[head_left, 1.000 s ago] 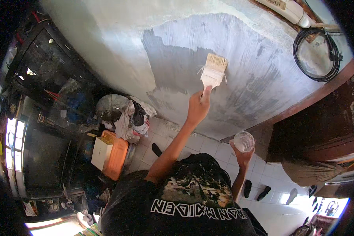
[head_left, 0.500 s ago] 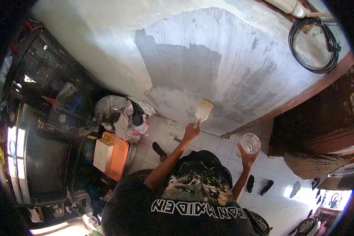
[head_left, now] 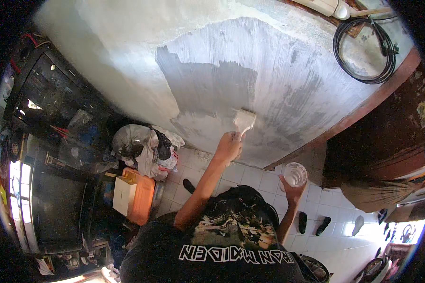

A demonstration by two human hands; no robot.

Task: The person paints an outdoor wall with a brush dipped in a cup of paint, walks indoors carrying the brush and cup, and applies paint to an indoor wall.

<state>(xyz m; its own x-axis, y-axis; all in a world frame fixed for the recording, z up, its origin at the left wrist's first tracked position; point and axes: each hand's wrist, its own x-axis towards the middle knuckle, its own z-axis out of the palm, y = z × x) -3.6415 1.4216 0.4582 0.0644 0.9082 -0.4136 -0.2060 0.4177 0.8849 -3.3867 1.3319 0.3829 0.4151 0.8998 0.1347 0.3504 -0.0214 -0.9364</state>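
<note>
My left hand (head_left: 229,146) is stretched out to the wall and grips the handle of a wide flat paintbrush (head_left: 244,120). Its bristles press against the lower part of a wet grey painted patch (head_left: 208,85) on the pale wall. My right hand (head_left: 290,191) is held lower, close to my body, and holds a clear plastic cup (head_left: 295,173) upright. What the cup contains cannot be made out. My dark printed T-shirt fills the bottom of the view.
A heap of bags and cloth (head_left: 144,146) lies at the wall's foot, beside an orange box (head_left: 141,200) with a white box (head_left: 123,195) on it. There are dark shelves (head_left: 56,108) at left, a black cable coil (head_left: 363,52) on the wall, dark sandals (head_left: 323,225) on white floor tiles, and brown woodwork (head_left: 378,141) at right.
The brush swept down the wall from the upper part of the grey patch to its lower edge, then rose slightly. The cup hand stayed about where it was.
</note>
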